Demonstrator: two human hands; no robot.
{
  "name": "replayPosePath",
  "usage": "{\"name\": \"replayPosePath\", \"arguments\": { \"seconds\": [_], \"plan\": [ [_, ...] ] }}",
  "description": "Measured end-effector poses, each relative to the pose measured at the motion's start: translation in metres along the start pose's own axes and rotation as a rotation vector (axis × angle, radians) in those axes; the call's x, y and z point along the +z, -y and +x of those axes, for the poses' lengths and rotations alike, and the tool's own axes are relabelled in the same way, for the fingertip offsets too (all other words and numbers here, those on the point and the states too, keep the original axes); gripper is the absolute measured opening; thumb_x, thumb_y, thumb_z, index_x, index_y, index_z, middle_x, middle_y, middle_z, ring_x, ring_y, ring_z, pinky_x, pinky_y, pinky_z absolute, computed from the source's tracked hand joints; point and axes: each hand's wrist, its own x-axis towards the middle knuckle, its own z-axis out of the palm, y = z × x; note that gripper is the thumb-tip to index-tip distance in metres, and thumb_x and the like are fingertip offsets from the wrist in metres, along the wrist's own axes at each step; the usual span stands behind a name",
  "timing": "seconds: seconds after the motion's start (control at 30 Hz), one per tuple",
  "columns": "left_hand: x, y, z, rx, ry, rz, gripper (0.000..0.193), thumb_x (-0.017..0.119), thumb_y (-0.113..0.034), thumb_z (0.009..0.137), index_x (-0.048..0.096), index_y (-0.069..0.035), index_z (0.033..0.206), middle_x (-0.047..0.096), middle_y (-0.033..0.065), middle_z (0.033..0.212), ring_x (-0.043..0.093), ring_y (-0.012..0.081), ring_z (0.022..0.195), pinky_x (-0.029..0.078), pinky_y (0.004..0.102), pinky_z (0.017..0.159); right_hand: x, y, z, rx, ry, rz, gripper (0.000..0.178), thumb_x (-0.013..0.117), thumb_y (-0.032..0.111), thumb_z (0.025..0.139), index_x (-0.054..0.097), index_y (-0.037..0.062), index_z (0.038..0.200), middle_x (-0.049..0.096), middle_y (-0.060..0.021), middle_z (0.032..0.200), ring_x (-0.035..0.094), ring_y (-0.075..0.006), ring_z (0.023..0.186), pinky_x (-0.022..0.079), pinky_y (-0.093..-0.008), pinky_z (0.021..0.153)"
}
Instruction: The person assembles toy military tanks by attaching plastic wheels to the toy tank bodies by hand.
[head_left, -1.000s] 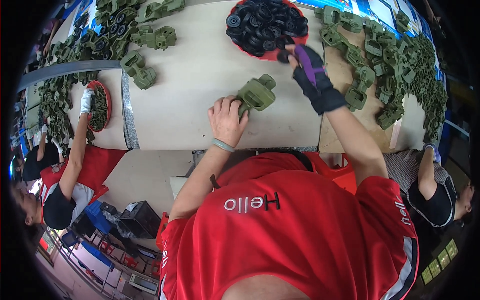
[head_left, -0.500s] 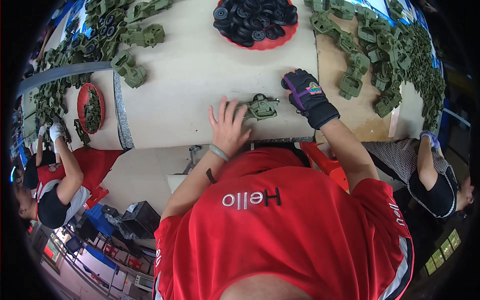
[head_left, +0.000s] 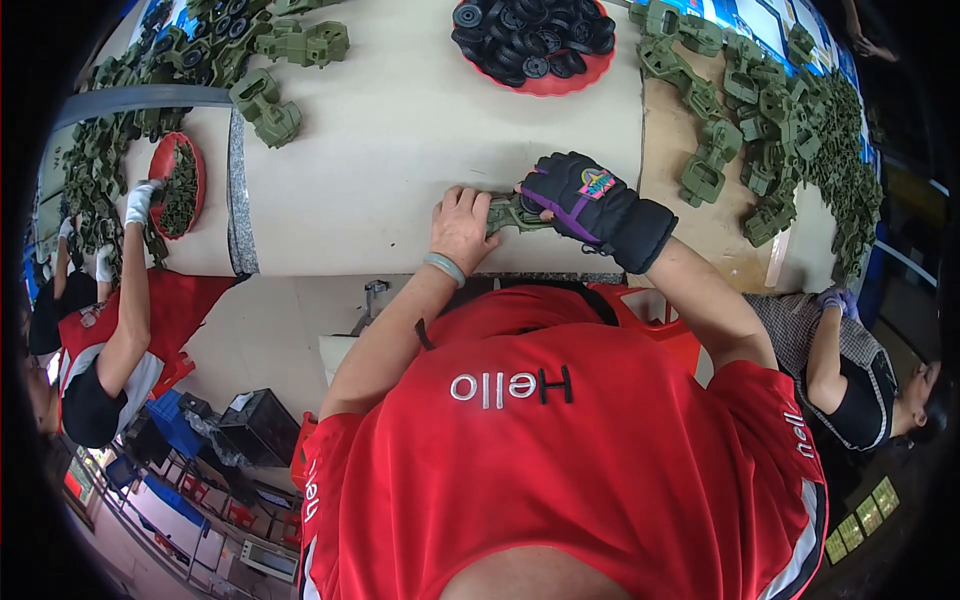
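Note:
A dark green plastic toy vehicle body [head_left: 507,213] lies on the pale tabletop between my hands. My bare left hand [head_left: 461,228], a pale bangle at its wrist, is closed round the toy's left end. From the other side my right hand [head_left: 590,203], in a black and purple padded glove with bare fingertips, grips the right end. The glove covers much of that end, where a dark round part, possibly a wheel, shows at its edge. Beyond my hands stands a red bowl [head_left: 560,88] heaped with black toy wheels [head_left: 530,38].
Green vehicle bodies [head_left: 712,160] are piled at the right, beside a heap of small green parts [head_left: 845,160]. Another body [head_left: 265,108] lies at the left, near a red basin [head_left: 195,205] of small parts. Co-workers sit on both sides; one's white-gloved hand [head_left: 141,202] reaches to that basin.
My right hand has moved left onto the toy and closed on its right end. My left hand's spread fingers have closed round the other end. The left co-worker's gloved hand has moved to the basin.

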Motion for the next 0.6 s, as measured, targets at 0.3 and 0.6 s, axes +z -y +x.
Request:
{"name": "replayPosePath", "arguments": {
  "seconds": [0.3, 0.6],
  "plan": [
    [0.001, 0.003, 0.001, 0.016, -0.048, -0.032, 0.065, 0.089, -0.028, 0.068, 0.060, -0.011, 0.123, 0.059, 0.0102, 0.124, 0.052, 0.0341, 0.127, 0.047, 0.0523, 0.100, 0.002, 0.001, 0.001, 0.069, -0.041, 0.149, 0.049, 0.078, 0.017, 0.084, 0.065, 0.0071, 0.130, 0.066, -0.0165, 0.113, 0.063, -0.0379, 0.110, 0.051, -0.0476, 0.096],
    [0.001, 0.003, 0.001, 0.058, -0.104, -0.033, 0.066, 0.090, -0.035, 0.067, 0.062, -0.009, 0.121, 0.062, 0.0118, 0.121, 0.054, 0.0349, 0.125, 0.050, 0.0509, 0.097, 0.054, -0.001, 0.056, 0.234, -0.383, 0.190, 0.037, 0.074, 0.016, 0.077, 0.066, 0.0049, 0.111, 0.069, -0.0199, 0.102, 0.065, -0.0424, 0.099, 0.053, -0.0506, 0.088]
  ]
}}
